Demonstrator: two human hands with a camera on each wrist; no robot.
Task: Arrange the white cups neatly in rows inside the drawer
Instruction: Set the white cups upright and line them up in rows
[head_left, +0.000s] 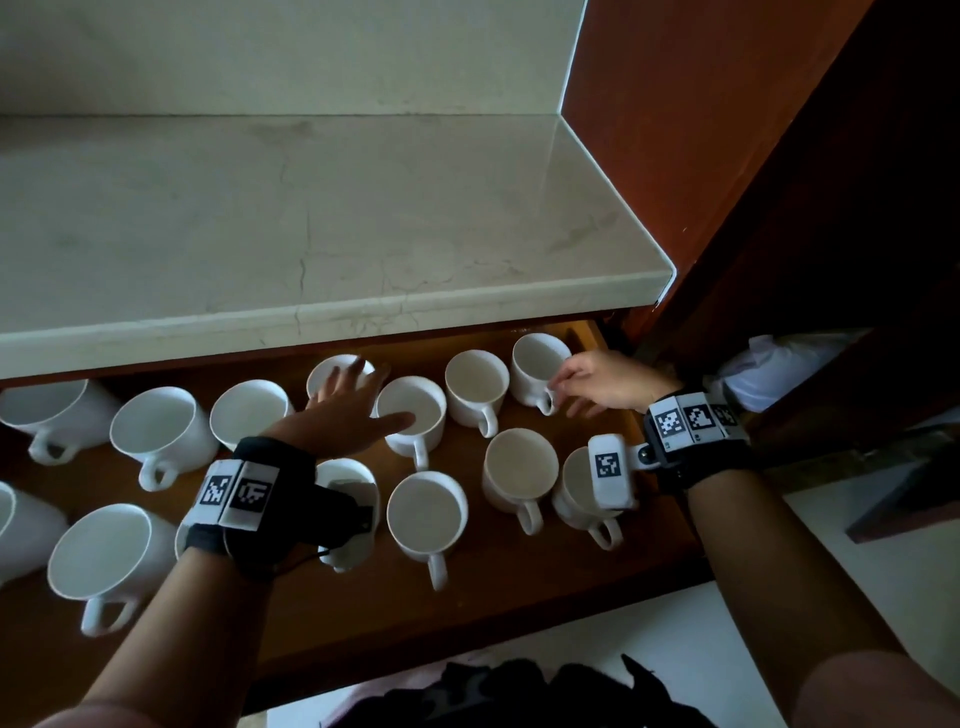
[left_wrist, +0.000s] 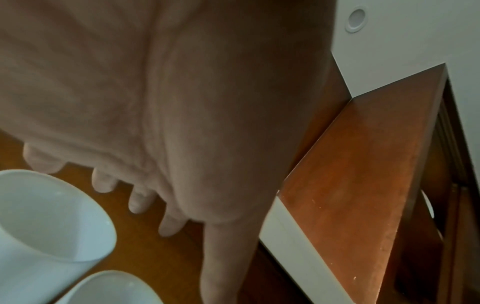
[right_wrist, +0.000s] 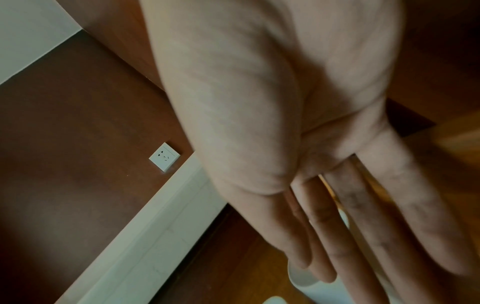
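Several white cups stand upright in two loose rows in the open wooden drawer (head_left: 483, 613). My left hand (head_left: 353, 402) is spread flat, palm down, over the back row, with fingers above one cup (head_left: 332, 364) and thumb across the rim of another (head_left: 421, 402). It holds nothing. In the left wrist view the fingertips (left_wrist: 140, 200) hang straight above the drawer floor beside a cup (left_wrist: 44, 216). My right hand (head_left: 582, 387) reaches to the far-right back cup (head_left: 537, 364). Its fingers (right_wrist: 322, 246) are straight, with the tips at the cup's handle (head_left: 546, 404).
A pale stone countertop (head_left: 311, 208) overhangs the back of the drawer. A red-brown cabinet side (head_left: 727, 156) stands at the right, with a white bag (head_left: 779, 364) low behind it. A wall socket (right_wrist: 163, 157) sits above the counter. Dark cloth (head_left: 519, 691) lies below the drawer front.
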